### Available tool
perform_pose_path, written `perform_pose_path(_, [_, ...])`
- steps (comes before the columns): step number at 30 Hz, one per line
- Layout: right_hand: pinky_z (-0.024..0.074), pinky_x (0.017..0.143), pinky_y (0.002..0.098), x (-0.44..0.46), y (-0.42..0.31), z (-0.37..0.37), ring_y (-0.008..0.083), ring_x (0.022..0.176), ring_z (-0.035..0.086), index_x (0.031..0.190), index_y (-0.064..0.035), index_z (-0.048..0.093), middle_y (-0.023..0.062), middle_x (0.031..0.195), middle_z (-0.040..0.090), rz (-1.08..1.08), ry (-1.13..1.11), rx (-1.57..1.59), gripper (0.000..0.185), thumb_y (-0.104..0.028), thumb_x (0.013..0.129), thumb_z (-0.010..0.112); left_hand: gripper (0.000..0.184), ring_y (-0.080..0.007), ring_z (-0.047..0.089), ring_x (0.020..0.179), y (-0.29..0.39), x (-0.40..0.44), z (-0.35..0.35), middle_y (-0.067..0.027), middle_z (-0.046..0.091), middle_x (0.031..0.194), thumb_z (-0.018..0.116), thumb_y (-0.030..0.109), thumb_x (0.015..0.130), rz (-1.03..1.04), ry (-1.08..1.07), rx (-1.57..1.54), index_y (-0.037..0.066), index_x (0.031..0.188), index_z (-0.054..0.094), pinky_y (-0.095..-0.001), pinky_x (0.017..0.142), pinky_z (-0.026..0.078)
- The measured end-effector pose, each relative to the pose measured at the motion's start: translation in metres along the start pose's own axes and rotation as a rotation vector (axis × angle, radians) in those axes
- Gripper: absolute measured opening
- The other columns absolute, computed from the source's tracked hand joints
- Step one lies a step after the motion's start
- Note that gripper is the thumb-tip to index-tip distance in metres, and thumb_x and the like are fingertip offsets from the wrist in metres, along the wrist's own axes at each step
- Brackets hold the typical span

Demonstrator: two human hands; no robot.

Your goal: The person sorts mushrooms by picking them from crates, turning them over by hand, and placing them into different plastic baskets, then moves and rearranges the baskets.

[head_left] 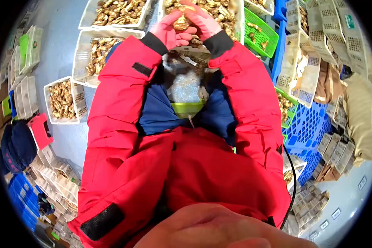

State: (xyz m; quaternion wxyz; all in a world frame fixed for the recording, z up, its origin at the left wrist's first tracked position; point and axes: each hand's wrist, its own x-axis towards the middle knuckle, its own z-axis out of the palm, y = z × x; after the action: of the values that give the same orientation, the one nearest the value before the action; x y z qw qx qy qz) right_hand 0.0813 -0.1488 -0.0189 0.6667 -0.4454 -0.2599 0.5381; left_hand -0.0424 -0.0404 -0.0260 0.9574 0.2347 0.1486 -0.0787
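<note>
Both hands are raised at the top of the head view, over a white crate (240, 18) heaped with brown and cream mushrooms. A lumpy golden-brown mushroom (181, 24) sits between them. My left hand (169, 32) curves around its left side, thumb and fingers bent against it. From the right, my right hand (203, 21) closes over the same mushroom, with its fingertips partly hidden. The hands nearly meet below it.
White crates (82, 51) of mushrooms stand to the left, with a smaller crate (79, 99) lower down. On the right are a green crate (272, 37) holding a few mushrooms, stacked pale crates (295, 58) and blue pallets (307, 128). A yellow-green object (186, 108) lies between the knees.
</note>
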Motion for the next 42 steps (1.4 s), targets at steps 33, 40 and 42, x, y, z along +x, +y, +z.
perform_pose_path(33, [0.0461,0.077,0.0343,0.089,0.016,-0.163,0.0204,0.099,0.054,0.106,-0.0138,0.054,0.0077,0.111,0.054,0.482,0.555,-1.947,0.029,-0.019,0.079,0.046,0.047,-0.0192,0.056,0.094,0.026,-0.009,-0.010,-0.0125,0.054,0.108,0.047,0.034,0.084,0.414,0.243,0.038,-0.002,0.115,0.044,-0.0303,0.081,0.046])
perform_pose_path(40, [0.0458,0.069,0.0255,0.074,-0.008,-0.184,0.0180,0.076,0.060,0.111,-0.0033,0.051,0.0066,0.082,0.063,0.209,0.471,-1.364,0.054,-0.031,0.067,0.067,0.045,-0.0187,0.057,0.090,0.026,-0.004,-0.004,-0.0125,0.056,0.104,0.045,0.033,0.085,0.393,0.290,0.093,-0.002,0.113,0.046,-0.0298,0.079,0.047])
perform_pose_path(42, [0.0428,0.060,0.0227,0.077,0.000,-0.193,0.0113,0.063,0.053,0.113,-0.0021,0.048,0.0032,0.074,0.058,0.103,0.221,-0.409,0.047,-0.016,0.071,0.064,0.046,-0.0184,0.058,0.088,0.023,-0.001,-0.006,-0.0123,0.056,0.103,0.042,0.037,0.086,0.380,0.301,0.183,-0.001,0.112,0.047,-0.0286,0.077,0.047])
